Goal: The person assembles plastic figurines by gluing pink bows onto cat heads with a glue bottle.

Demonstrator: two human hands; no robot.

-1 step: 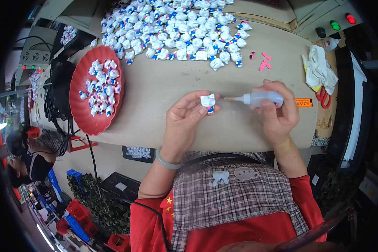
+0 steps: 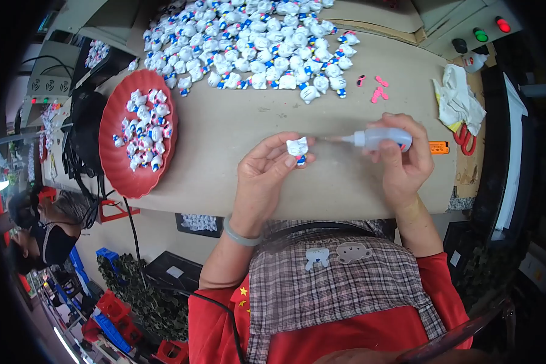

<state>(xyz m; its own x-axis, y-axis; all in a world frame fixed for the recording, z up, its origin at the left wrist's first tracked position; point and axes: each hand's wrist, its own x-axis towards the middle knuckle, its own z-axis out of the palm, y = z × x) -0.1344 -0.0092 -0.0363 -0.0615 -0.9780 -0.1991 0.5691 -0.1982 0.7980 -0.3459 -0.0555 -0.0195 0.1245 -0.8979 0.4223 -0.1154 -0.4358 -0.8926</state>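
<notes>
Between the thumb and fingers of my left hand (image 2: 262, 170) is a small white cat-shaped figurine (image 2: 297, 147) with blue and pink at its lower part. My right hand (image 2: 408, 164) is wrapped round a translucent squeeze bottle (image 2: 382, 139), which lies sideways with its thin nozzle toward the figurine. A gap separates the nozzle tip from the figurine; the tip is blurred. Both hands are above the near middle of the worktable (image 2: 236, 121). Several pink bow-shaped pieces (image 2: 379, 94) lie on the table beyond my right hand, beside a darker pink piece (image 2: 361, 80).
A large heap of similar figurines (image 2: 242, 45) covers the table's far side. At the left, a red scalloped bowl (image 2: 110, 133) holds several more. To the right are an orange marker-like object (image 2: 438, 147), red-handled scissors (image 2: 465, 141) and a crumpled white cloth (image 2: 458, 100).
The squeeze bottle has shifted very slightly to the right, away from the figurine. The whole view has moved a little; both grips are the same.
</notes>
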